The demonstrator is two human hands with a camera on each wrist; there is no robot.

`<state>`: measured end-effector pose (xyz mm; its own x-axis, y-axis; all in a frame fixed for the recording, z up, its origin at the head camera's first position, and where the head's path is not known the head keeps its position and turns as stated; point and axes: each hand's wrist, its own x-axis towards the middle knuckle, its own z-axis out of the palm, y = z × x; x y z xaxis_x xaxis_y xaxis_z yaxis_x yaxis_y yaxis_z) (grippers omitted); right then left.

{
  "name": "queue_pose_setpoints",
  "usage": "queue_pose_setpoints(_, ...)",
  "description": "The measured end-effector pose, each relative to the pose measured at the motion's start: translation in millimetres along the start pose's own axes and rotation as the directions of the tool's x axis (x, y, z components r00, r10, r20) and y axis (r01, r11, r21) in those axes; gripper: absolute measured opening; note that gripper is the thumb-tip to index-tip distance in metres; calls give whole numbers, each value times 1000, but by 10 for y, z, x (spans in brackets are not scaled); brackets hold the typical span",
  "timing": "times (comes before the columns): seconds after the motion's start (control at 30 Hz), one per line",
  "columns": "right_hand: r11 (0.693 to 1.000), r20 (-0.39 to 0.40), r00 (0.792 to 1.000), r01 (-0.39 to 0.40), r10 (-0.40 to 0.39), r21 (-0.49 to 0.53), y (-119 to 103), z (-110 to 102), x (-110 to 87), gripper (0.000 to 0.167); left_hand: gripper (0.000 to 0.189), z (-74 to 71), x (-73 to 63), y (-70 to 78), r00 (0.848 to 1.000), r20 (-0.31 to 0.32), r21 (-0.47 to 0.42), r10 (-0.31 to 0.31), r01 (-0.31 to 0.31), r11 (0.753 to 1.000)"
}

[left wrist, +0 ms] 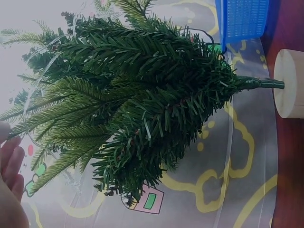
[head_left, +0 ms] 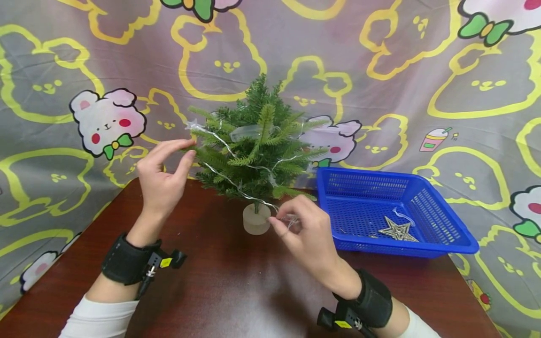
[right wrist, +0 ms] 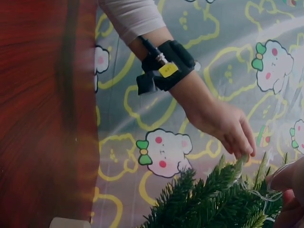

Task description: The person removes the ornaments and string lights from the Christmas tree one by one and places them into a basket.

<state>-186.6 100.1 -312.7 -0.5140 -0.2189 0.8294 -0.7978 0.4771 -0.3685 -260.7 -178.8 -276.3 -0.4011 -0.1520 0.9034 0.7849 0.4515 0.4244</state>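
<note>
A small artificial Christmas tree [head_left: 264, 126] stands upright on a pale round base [head_left: 256, 224]. A clear light string [head_left: 242, 188] winds round its branches, with a clear star [head_left: 193, 125] on the upper left side. At the tree's left, my left hand [head_left: 162, 183] pinches a branch tip between thumb and fingers; the right wrist view shows this hand [right wrist: 223, 124] at the branch too. Low in front of the tree, my right hand [head_left: 310, 234] grips a loose bunch of the string, which runs taut from the left branches. My palm partly hides that bunch.
A blue plastic basket [head_left: 458, 234] sits right of the tree, close to my right hand. Inside it lies a glittery gold star [head_left: 398, 230] with a ribbon loop. The brown table [head_left: 211, 281] meets a patterned cloth [head_left: 270, 28] behind.
</note>
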Motion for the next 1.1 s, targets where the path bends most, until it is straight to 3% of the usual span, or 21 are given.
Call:
queue_pose_setpoints(0.47, 1000, -46, 999, 5, -4, 20, 58, -13, 13, 9, 16, 9, -49, 74, 998, -31, -18, 60, -61, 998)
queue_pose_setpoints(0.77, 997, -4, 998, 65, -65, -32, 115, 1, 20, 38, 14, -7, -78, 184, 994, -16, -14, 104, -104, 994)
queue_pose_setpoints(1.03, 996, 32, 998, 49, -47, -78, 114, -11, 22, 8, 13, -3, -107, 291, 986, -7, -29, 167, -167, 986)
queue_pose_setpoints(1.1, 993, 43, 998, 47, -42, -110, 120, -22, 28, 11, 14, 2, -115, 315, 982, -2, -30, 187, -187, 982)
